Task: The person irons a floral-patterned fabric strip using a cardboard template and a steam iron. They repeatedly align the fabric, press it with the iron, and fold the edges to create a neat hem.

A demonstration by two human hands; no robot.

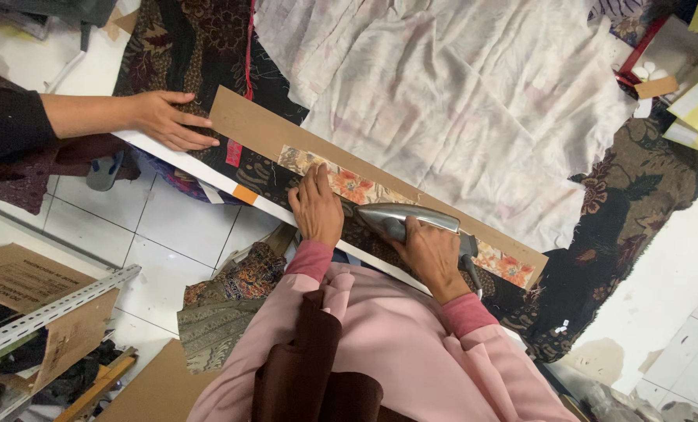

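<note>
Two hands worked beside the cardboard strip [364, 160]: left hand [317, 207] lay flat, pinning the soft, floppy floral cloth [349, 186], right hand [431, 254] gripped the heavy-looking iron [399, 217] by its handle.

Iron [399, 216] on fabric strip [349, 186], cardboard template [263, 125] behind.

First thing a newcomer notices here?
At centre, the right hand grips a silver iron on a floral fabric strip over a long cardboard strip; the left hand presses beside it. A wide pale cloth fills the top; another person's hand steadies the cardboard's left end.
</note>
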